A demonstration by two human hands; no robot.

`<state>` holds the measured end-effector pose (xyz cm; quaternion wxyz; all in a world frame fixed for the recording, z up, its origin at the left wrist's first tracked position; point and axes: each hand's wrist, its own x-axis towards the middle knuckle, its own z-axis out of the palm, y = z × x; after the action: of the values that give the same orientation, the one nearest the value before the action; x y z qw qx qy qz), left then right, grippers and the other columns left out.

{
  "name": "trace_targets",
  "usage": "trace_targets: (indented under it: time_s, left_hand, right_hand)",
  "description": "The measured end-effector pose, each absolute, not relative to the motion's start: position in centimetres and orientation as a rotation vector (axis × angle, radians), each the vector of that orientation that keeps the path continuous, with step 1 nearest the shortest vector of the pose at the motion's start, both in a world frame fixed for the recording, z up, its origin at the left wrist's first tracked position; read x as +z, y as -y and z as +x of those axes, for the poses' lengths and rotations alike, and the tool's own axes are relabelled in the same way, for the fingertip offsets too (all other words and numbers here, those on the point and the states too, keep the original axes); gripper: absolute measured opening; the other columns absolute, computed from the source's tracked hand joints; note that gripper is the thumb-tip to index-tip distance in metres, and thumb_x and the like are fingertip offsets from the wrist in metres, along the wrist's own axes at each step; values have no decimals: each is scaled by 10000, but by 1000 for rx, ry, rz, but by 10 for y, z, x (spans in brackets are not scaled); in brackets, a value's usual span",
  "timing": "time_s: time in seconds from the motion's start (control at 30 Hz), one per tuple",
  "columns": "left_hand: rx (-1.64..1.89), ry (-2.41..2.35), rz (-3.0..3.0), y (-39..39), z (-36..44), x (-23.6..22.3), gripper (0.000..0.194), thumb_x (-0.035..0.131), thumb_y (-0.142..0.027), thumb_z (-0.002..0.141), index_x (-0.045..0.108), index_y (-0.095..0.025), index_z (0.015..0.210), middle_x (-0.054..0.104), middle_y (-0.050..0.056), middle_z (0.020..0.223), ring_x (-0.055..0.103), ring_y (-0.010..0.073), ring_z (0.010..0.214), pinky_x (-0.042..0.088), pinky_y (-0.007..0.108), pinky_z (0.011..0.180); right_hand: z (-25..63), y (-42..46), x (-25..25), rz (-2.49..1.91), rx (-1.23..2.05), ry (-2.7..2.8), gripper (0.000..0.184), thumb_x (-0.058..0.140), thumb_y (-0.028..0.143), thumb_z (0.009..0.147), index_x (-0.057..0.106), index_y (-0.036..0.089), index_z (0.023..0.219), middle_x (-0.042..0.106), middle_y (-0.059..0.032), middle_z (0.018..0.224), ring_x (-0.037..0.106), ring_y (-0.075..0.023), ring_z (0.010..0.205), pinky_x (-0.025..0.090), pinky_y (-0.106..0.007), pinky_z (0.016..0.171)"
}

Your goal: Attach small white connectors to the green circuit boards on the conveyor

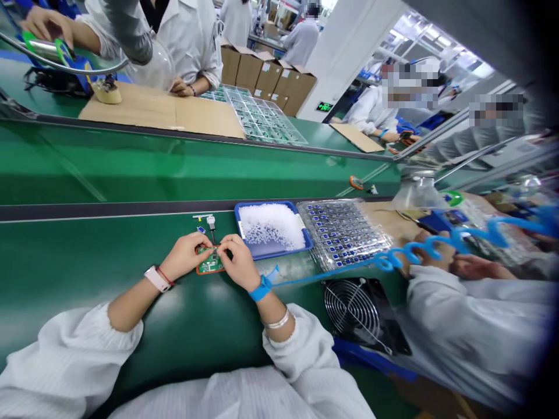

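Observation:
A green circuit board (211, 266) with an orange edge lies on the green bench in front of me. My left hand (186, 256) is closed at its upper left edge, thumb and fingers gripping there. At the upper right part of the board, my right hand (239, 263) makes a pinch; whatever sits between its fingertips is too small to make out. Just beyond the board is a white plug connector (211, 223), with thin dark wires running toward the board. A small blue part (201, 230) and a thin white strip (202, 216) lie beside the connector.
Right of my hands is a blue tray (279, 255) of small white pieces, then a clear blister tray (345, 233) with blue parts. A metal-grilled fan (354, 308) sits nearer me. A coiled blue cord (419, 253) stretches from my right wristband toward a co-worker's sleeve (476, 314).

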<state>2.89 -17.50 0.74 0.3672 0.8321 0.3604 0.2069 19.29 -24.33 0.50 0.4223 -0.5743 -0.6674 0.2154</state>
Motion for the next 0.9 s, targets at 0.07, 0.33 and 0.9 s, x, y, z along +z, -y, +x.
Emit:
trace_targets:
  time_s: [0.07, 0.33, 0.9]
  left_hand:
    - [563, -876, 2194, 177, 27, 4, 148, 530, -278, 808, 623, -174, 860, 644, 36, 878, 588, 173, 823, 441, 279, 750]
    - [502, -837, 2294, 177, 25, -2, 160, 501, -281, 848, 589, -188, 943, 638, 49, 953, 565, 202, 914, 430, 332, 819]
    - [635, -831, 2097, 178, 29, 2, 164, 507, -282, 860, 639, -185, 842, 665, 29, 858, 599, 162, 794, 442, 283, 739]
  right_hand:
    - [213, 247, 14, -1461, 423, 1624, 129, 491, 152, 822, 554, 195, 719, 541, -58, 893, 526, -173, 909, 427, -331, 839]
    - [311, 261, -1, -2025, 282, 1496, 157, 529, 158, 756, 537, 192, 603, 553, -52, 709, 515, -214, 790, 408, -385, 785]
    - [257, 253, 15, -1669, 303, 1615, 138, 467, 191, 829, 533, 202, 709, 534, -69, 881, 510, -206, 915, 404, -390, 852]
